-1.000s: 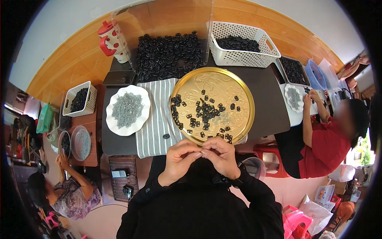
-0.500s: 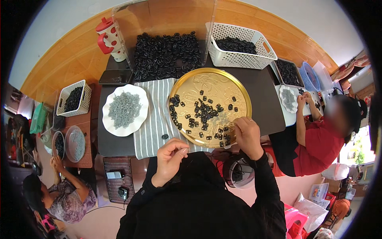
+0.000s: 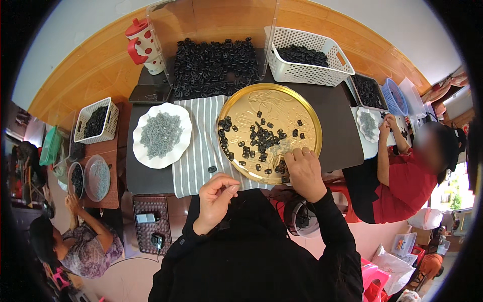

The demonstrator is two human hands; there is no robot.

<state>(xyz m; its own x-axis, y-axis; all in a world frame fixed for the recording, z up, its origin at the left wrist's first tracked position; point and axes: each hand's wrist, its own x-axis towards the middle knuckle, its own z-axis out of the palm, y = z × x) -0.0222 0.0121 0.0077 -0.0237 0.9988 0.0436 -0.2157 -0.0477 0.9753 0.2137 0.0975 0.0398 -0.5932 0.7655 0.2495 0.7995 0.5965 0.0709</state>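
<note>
Here the right hand [image 3: 305, 172] rests on the gold tray [image 3: 307, 117] at its 5 o'clock rim, fingers bent onto small black pieces [image 3: 259, 138]; what it grips is hidden. The left hand [image 3: 215, 199], off the dark tabletop [image 3: 338, 132] at 7 o'clock, seems to pinch something tiny.

A dark rectangular table [image 3: 337, 118] is carrying a grey-and-white striped cloth [image 3: 198, 146], a round gold metal tray [image 3: 307, 113] scattered with small black parts, and a white scalloped plate [image 3: 141, 156] heaped with grey pieces. Toward its far edge a loose pile of black parts [image 3: 214, 65], a white plastic lattice basket [image 3: 307, 74], a red-and-white spotted jug [image 3: 143, 46] and a dark flat tablet [image 3: 150, 93] are sitting. One stray black part [image 3: 212, 169] is lying on the cloth.
</note>
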